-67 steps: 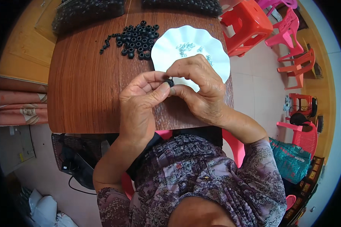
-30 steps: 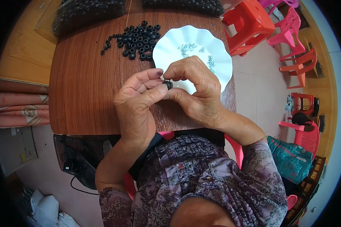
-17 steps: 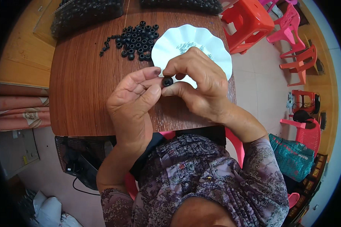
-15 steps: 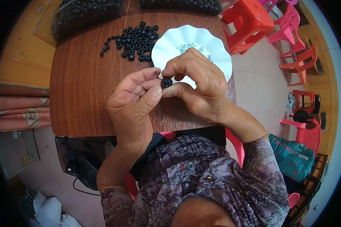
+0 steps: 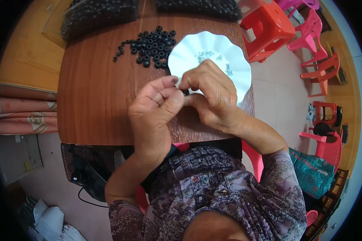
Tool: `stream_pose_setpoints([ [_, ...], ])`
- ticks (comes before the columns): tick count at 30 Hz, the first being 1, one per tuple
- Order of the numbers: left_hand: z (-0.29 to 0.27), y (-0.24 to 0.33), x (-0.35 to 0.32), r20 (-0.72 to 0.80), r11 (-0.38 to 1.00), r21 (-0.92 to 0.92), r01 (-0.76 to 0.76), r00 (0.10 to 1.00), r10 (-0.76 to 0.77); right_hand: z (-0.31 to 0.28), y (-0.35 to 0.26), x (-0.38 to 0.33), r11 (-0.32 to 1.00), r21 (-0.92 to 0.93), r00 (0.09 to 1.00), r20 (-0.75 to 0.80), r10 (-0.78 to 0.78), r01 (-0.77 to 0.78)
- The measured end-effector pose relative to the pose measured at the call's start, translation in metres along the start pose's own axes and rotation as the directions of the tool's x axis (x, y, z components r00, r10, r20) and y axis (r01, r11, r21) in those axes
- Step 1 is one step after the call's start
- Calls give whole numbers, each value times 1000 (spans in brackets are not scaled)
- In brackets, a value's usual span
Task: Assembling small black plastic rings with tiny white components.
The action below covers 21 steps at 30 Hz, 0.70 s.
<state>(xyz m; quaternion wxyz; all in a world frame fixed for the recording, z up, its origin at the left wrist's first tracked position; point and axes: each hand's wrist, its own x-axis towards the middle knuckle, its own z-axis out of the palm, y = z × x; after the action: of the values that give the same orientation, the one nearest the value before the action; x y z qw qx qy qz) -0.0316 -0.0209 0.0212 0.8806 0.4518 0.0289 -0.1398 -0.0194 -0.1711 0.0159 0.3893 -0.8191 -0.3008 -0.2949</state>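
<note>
Between my fingertips is a small round black piece (image 5: 185, 92) with a hollow end, mostly hidden now. My left hand (image 5: 156, 108) pinches it from the left between thumb and fingers. From the right, my right hand (image 5: 214, 90) closes on the same piece, thumb below and forefinger above. Both hands are over the table's near half, the right one partly covering a white wavy-rimmed plate (image 5: 181, 46). Tiny silvery bits (image 5: 205, 55) are scattered on that plate. Left of it lies a pile of similar black hollow pieces (image 5: 153, 45), with a trail of smaller black ones (image 5: 119, 53).
Clear bags of black pieces (image 5: 100, 19) lie along the far edge of the brown wooden table (image 5: 92, 92). A red stool (image 5: 269, 28) is beyond the table's right side, with pink and red chairs (image 5: 311, 34) along the wall. A black basket (image 5: 84, 164) sits below the left edge.
Both hands have shifted slightly right within the view, which itself has moved a little. The black piece has turned, so its hollow end no longer faces up and my fingers cover more of it.
</note>
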Motion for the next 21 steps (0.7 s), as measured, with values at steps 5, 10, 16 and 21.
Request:
stream_pose_setpoints([
  [5,-7,-3,4,25,1000,-15,-3,1000,3,1,-1,1,993,-51,994,32,-103,104],
  [10,-9,19,18,51,996,75,-47,998,43,0,-1,16,991,-9,989,49,-136,137],
  [16,-9,78,84,154,580,657,-481,839,522,-26,7,27,987,9,985,71,159,-160],
  [21,-26,144,187,409,13,790,-613,541,735,-37,22,20,926,120,927,164,337,-358],
])
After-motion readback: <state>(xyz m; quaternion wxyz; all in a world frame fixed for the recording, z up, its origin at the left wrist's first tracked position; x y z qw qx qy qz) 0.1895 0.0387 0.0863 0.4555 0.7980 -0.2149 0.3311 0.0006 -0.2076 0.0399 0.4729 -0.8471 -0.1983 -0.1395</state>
